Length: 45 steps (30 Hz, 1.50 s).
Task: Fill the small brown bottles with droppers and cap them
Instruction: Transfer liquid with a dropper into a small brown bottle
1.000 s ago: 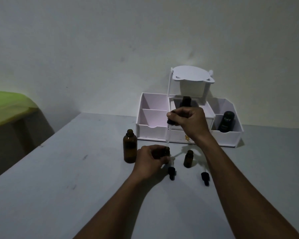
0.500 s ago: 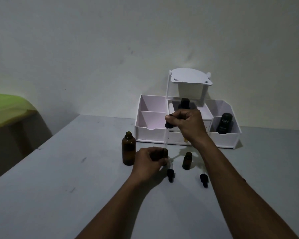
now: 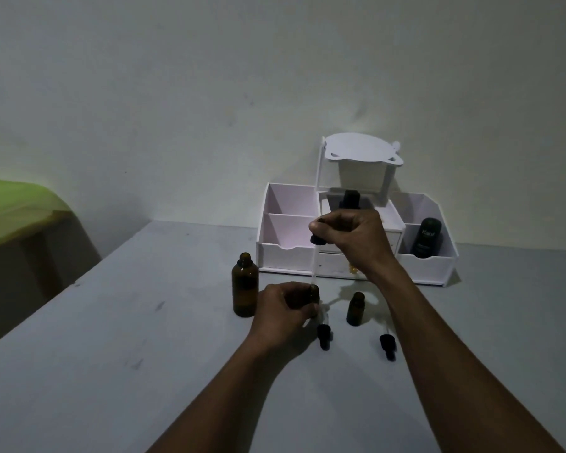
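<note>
Head view: the right hand [image 3: 352, 238] has its grip curled tight round the bulb of a dropper [image 3: 315, 259]. Only the black collar and the clear glass tube show beneath the fingers. The tube's long axis runs almost straight down from this grip, its tip leaning a little to the grip's left. Directly below, the left hand [image 3: 283, 310] wraps its grip round a small brown bottle [image 3: 314, 294] standing upright on the worktop [image 3: 151, 338], with only the neck and mouth showing above the fingers. The tube's tip meets that mouth; in this dim light I cannot tell whether it is inside the neck or just above it.

So the coming move looks like a straight descent along the tube's own axis, or a squeeze where it stands. The right grip is the one placed to make it, while the left only steadies the bottle.

Just right of the left grip a second small bottle [image 3: 355, 308] stands open. Two loose dropper caps [image 3: 324, 337] [image 3: 387, 346] lie nearer the person. A taller brown bottle [image 3: 245, 286] stands just left of the left grip. A white organiser [image 3: 288, 256] sits behind both.
</note>
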Motion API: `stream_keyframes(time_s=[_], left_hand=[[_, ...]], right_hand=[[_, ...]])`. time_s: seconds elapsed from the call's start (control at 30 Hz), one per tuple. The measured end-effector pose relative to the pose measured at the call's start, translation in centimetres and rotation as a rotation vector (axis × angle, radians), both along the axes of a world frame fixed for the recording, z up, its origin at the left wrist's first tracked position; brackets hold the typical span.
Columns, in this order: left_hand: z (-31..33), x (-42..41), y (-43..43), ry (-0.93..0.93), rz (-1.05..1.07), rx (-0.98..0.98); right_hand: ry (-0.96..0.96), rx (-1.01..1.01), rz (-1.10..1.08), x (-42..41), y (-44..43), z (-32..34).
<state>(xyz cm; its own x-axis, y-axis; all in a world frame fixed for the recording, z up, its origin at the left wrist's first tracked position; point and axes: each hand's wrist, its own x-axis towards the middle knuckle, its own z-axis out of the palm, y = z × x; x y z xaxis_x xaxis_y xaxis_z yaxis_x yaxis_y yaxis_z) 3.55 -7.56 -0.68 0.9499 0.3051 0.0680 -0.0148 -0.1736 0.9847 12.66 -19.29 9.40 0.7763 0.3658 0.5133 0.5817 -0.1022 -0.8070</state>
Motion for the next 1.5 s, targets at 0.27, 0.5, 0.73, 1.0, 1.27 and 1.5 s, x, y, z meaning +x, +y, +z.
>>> stream_keyframes(time_s=[0.27,0.5,0.73,1.0,1.27,1.5], left_hand=[[1.6,-1.9,0.2,-0.083,0.069,0.015],[6.0,-6.6,5.1,-0.439,0.297,0.115],[3.6,-5.6,10.8,-0.209,0.349,-0.149],[2.6,-5.5,10.4,-0.110,0.099,-0.451],[3.1,-5.7,10.3,-0.109,0.003,-0.270],[2.6,-5.2,11.0,-0.065,0.016,-0.204]], right_hand=[[-0.109,0.297,-0.122,-2.1,-0.6,3.2],[-0.119,0.448,-0.068,-4.8,0.6,5.7],[-0.082,0.367,-0.037,-5.3,5.4,4.3],[-0.035,0.303,-0.035,-4.6,7.2,2.0],[-0.045,0.283,0.002,-4.4,8.0,2.0],[-0.077,0.067,0.065,-4.2,9.1,0.6]])
